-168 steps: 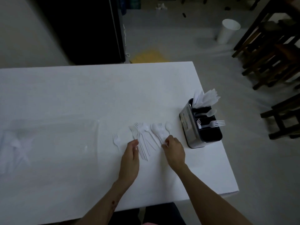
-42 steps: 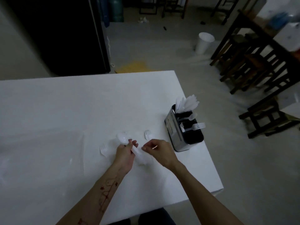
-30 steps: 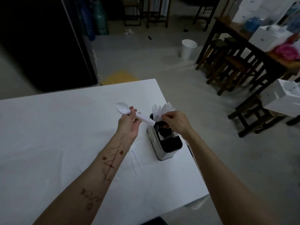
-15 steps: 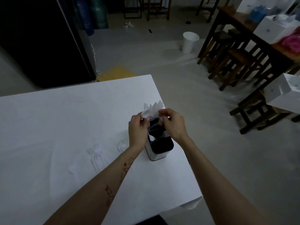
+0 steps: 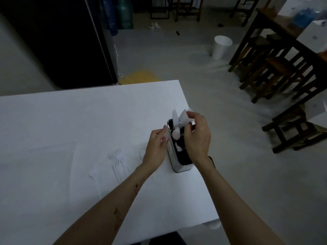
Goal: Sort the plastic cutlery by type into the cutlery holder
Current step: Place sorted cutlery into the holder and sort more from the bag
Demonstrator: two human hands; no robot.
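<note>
The metal cutlery holder (image 5: pixel 180 167) with a black inside stands near the white table's (image 5: pixel 88 112) right edge. White napkins (image 5: pixel 177 116) stick out of its far compartment, and a white spoon (image 5: pixel 176 134) stands bowl-up in the one behind them. My left hand (image 5: pixel 156 147) rests with straight fingers against the holder's left side and holds nothing. My right hand (image 5: pixel 197 137) hovers over the holder, its thumb and index finger pinching the napkins. Several white forks (image 5: pixel 117 160) lie on the table to the left, one more fork (image 5: pixel 142 152) beside my left wrist.
Another white utensil (image 5: pixel 92 172) lies further left. The table's right edge runs just past the holder. On the floor beyond stand a white bin (image 5: pixel 222 46) and dark wooden stools (image 5: pixel 265 71). A black cabinet (image 5: pixel 62 41) stands behind the table.
My left hand carried a spoon to the holder and let it go; the spoon now stands inside. That hand has dropped to the holder's side. My right hand stays at the napkins.
</note>
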